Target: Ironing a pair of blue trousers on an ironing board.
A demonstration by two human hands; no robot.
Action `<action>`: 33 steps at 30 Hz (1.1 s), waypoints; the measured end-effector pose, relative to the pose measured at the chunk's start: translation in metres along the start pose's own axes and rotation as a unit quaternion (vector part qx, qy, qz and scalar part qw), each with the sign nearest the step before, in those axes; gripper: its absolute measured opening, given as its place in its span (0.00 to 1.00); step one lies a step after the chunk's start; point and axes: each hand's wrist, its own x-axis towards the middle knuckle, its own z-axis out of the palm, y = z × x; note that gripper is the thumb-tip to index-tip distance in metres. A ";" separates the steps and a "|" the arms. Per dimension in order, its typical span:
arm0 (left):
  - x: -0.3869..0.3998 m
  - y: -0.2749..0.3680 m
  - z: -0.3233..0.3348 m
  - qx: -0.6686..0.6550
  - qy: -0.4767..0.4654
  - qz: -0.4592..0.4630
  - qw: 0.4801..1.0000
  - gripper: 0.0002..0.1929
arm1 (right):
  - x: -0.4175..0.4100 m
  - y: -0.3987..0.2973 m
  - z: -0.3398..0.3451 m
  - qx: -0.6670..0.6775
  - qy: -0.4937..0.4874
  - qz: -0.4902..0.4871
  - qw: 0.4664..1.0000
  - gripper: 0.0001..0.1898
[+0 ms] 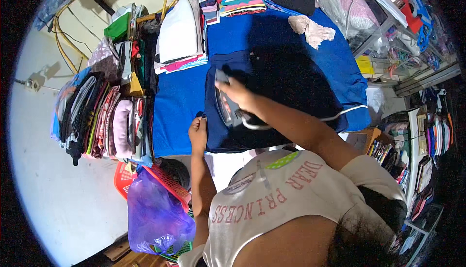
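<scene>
A dark navy garment [291,85] lies spread on a blue cloth [182,96] that covers the table. My right hand [236,94] is closed round the handle of an electric iron [224,103], which rests on the left part of the garment with its tip towards the far side. The iron's white cord [344,111] runs out to the right, passing under my forearm. At the garment's near left edge, my left hand [198,128] pinches the dark fabric between thumb and fingers.
Stacked folded clothes [180,34] stand at the back left, with more piles [105,121] along the left edge. A crumpled beige cloth [313,30] lies at the back right. Below the table's left side are a red plastic basket [169,185] and a purple plastic bag [156,212].
</scene>
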 end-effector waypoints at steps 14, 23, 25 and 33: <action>0.004 -0.013 0.000 -0.013 -0.007 0.013 1.000 0.10 | 0.006 -0.015 0.002 -0.048 0.016 -0.036 0.998 0.13; 0.002 -0.016 -0.002 -0.003 0.006 0.017 1.000 0.10 | -0.063 0.017 0.001 0.031 0.101 -0.024 0.994 0.10; 0.006 -0.019 -0.002 -0.002 0.001 0.025 1.000 0.10 | -0.043 0.005 -0.002 0.030 0.094 -0.074 0.992 0.11; 0.006 -0.032 -0.009 0.027 -0.001 0.035 0.999 0.08 | -0.052 0.015 0.004 0.014 0.117 -0.026 0.993 0.11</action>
